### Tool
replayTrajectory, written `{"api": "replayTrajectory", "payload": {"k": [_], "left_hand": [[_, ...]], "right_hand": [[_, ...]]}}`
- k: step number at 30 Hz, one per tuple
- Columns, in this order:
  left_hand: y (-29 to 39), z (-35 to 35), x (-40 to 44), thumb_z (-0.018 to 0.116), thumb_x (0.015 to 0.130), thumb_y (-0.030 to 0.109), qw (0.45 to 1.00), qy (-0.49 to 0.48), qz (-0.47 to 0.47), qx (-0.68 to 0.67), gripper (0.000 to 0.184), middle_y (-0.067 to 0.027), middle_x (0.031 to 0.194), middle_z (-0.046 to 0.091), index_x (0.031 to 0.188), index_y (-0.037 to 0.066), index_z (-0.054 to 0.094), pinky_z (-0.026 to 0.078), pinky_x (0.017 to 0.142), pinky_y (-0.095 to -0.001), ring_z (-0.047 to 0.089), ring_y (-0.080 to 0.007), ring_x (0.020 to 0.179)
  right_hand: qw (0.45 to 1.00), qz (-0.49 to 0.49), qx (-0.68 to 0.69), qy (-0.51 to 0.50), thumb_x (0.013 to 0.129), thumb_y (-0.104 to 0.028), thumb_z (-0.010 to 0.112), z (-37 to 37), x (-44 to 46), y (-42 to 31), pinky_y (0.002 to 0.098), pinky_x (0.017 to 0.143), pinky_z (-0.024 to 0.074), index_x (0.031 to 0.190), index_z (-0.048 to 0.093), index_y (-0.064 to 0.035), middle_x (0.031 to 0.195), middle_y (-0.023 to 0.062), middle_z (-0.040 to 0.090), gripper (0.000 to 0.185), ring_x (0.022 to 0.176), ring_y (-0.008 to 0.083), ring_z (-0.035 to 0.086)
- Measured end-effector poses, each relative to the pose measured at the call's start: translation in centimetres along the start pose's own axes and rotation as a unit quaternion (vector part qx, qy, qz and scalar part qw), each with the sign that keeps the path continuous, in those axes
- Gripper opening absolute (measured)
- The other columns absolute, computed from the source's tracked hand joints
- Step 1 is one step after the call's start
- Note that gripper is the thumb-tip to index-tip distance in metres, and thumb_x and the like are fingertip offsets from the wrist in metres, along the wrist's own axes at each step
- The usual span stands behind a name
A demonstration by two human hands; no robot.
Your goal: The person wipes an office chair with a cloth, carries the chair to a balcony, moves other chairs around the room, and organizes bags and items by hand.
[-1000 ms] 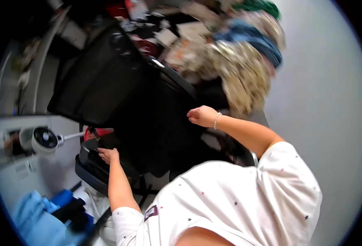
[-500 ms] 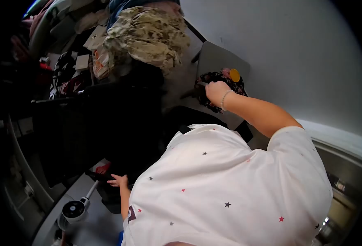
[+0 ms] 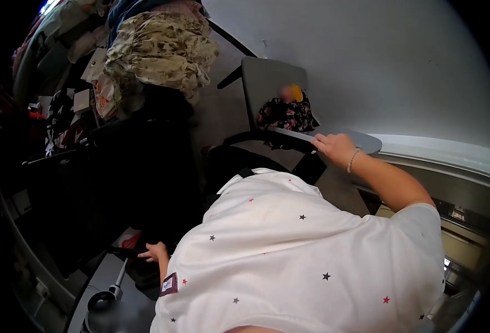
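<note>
My right hand (image 3: 336,150) has its fingers curled on a long pale grey edge (image 3: 295,135) with a rounded grey end beyond the hand. That edge lies beside a grey chair (image 3: 275,75) bearing a dark floral cloth (image 3: 289,116) and a yellow round item (image 3: 296,93). At the lower left, my left hand (image 3: 156,252) has its fingers apart. It is at a black armrest (image 3: 125,252), near a red item (image 3: 130,238); contact there is unclear.
A large black chair (image 3: 145,166) fills the left middle. Patterned tan cloth (image 3: 161,53) is heaped at the upper left, near bags and a box (image 3: 81,101). A white fan (image 3: 113,291) stands at the lower left. A pale wall (image 3: 367,66) rises at the right.
The view has swung right, bringing the grey chair into sight. My right hand has moved from above the black chair to the grey edge. My left hand stays near the armrest, fingers spread.
</note>
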State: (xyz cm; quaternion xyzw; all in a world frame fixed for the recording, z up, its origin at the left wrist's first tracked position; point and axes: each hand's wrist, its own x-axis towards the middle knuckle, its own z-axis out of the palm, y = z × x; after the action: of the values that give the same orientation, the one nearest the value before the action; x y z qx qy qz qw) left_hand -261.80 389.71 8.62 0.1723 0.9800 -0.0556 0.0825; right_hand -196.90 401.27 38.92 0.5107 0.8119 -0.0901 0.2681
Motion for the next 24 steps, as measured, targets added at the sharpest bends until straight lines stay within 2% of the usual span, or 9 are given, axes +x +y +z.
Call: {"api": "replayTrajectory", "payload": {"k": [1, 4, 5, 7, 12, 15, 19, 22, 24], "left_hand": [[0.0, 0.5, -0.6, 0.055, 0.076, 0.012, 0.999, 0.029, 0.010, 0.019, 0.049, -0.0192, 0.146, -0.008, 0.124, 0.013, 0.047, 0.030, 0.101, -0.0484, 0.016, -0.0478, 0.128], [6.2, -9.1, -7.8, 0.050, 0.079, 0.011, 0.985, -0.151, 0.033, 0.078, 0.039, -0.0217, 0.145, -0.012, 0.118, 0.012, 0.051, 0.026, 0.102, -0.0508, 0.011, -0.0477, 0.129], [6.9, -9.3, -8.8, 0.050, 0.080, 0.011, 0.988, -0.132, 0.025, 0.075, 0.037, -0.0215, 0.145, -0.012, 0.117, 0.011, 0.052, 0.026, 0.102, -0.0520, 0.011, -0.0480, 0.129], [7.3, -8.5, -10.6, 0.049, 0.080, 0.010, 0.994, -0.079, -0.005, 0.069, 0.032, -0.0184, 0.146, -0.007, 0.112, 0.013, 0.056, 0.026, 0.101, -0.0544, 0.014, -0.0456, 0.130], [7.6, -8.5, -12.0, 0.053, 0.077, 0.009, 0.994, -0.066, 0.002, 0.092, 0.032, -0.0134, 0.148, -0.003, 0.107, 0.017, 0.059, 0.026, 0.101, -0.0548, 0.016, -0.0409, 0.131], [6.2, -6.9, -10.7, 0.055, 0.075, 0.010, 0.995, -0.071, 0.010, 0.067, 0.033, -0.0162, 0.147, -0.005, 0.107, 0.018, 0.059, 0.025, 0.102, -0.0525, 0.014, -0.0436, 0.131], [5.9, -7.4, -10.4, 0.056, 0.075, 0.011, 0.993, -0.097, 0.026, 0.060, 0.033, -0.0184, 0.147, -0.008, 0.107, 0.017, 0.058, 0.027, 0.102, -0.0510, 0.013, -0.0454, 0.130], [6.3, -8.3, -10.5, 0.056, 0.075, 0.012, 0.991, -0.120, 0.029, 0.055, 0.032, -0.0192, 0.146, -0.009, 0.106, 0.017, 0.058, 0.028, 0.101, -0.0503, 0.012, -0.0457, 0.130], [6.7, -9.2, -10.6, 0.056, 0.076, 0.012, 0.990, -0.128, 0.032, 0.047, 0.031, -0.0196, 0.146, -0.010, 0.106, 0.016, 0.058, 0.029, 0.100, -0.0499, 0.012, -0.0461, 0.130]], "right_hand": [[0.999, -0.007, -0.010, 0.052, 0.076, -0.011, 0.051, 0.6, -0.1, -0.2, 0.0316, 0.058, 0.0475, 0.111, 0.052, -0.0102, 0.094, 0.0035, 0.054, 0.035, 0.076, 0.0191, 0.058], [0.985, 0.033, 0.029, 0.166, 0.073, -0.012, 0.057, 0.4, 0.0, -1.9, 0.0310, 0.056, 0.0463, 0.112, 0.054, -0.0128, 0.089, 0.0012, 0.057, 0.040, 0.071, 0.0193, 0.056], [0.976, 0.121, 0.096, 0.151, 0.068, -0.013, 0.063, -0.3, -0.7, -3.2, 0.0324, 0.060, 0.0465, 0.109, 0.056, -0.0124, 0.086, 0.0004, 0.061, 0.042, 0.073, 0.0207, 0.056], [0.963, 0.130, 0.151, 0.179, 0.065, -0.013, 0.066, 1.2, -1.4, -4.0, 0.0331, 0.062, 0.0467, 0.106, 0.058, -0.0130, 0.088, 0.0005, 0.062, 0.041, 0.074, 0.0206, 0.056], [0.938, 0.068, 0.235, 0.247, 0.066, -0.013, 0.064, 2.0, 1.8, -7.8, 0.0333, 0.066, 0.0478, 0.101, 0.061, -0.0153, 0.094, 0.0004, 0.063, 0.035, 0.079, 0.0202, 0.057], [0.938, 0.052, 0.248, 0.235, 0.068, -0.013, 0.061, 1.5, 2.4, -7.9, 0.0352, 0.069, 0.0480, 0.105, 0.059, -0.0143, 0.096, 0.0025, 0.063, 0.038, 0.082, 0.0226, 0.057], [0.931, 0.144, 0.301, 0.147, 0.066, -0.006, 0.056, 3.2, 1.6, -5.7, 0.0393, 0.075, 0.0458, 0.112, 0.056, -0.0119, 0.093, 0.0091, 0.063, 0.046, 0.086, 0.0297, 0.056], [0.941, 0.141, 0.294, -0.092, 0.067, -0.007, 0.054, 2.3, 0.4, -3.5, 0.0411, 0.076, 0.0454, 0.112, 0.057, -0.0112, 0.091, 0.0122, 0.063, 0.046, 0.087, 0.0304, 0.056], [0.953, 0.112, 0.275, -0.066, 0.066, -0.007, 0.053, 3.3, 0.0, -2.6, 0.0412, 0.077, 0.0443, 0.111, 0.058, -0.0116, 0.089, 0.0136, 0.063, 0.045, 0.087, 0.0306, 0.055]]}}
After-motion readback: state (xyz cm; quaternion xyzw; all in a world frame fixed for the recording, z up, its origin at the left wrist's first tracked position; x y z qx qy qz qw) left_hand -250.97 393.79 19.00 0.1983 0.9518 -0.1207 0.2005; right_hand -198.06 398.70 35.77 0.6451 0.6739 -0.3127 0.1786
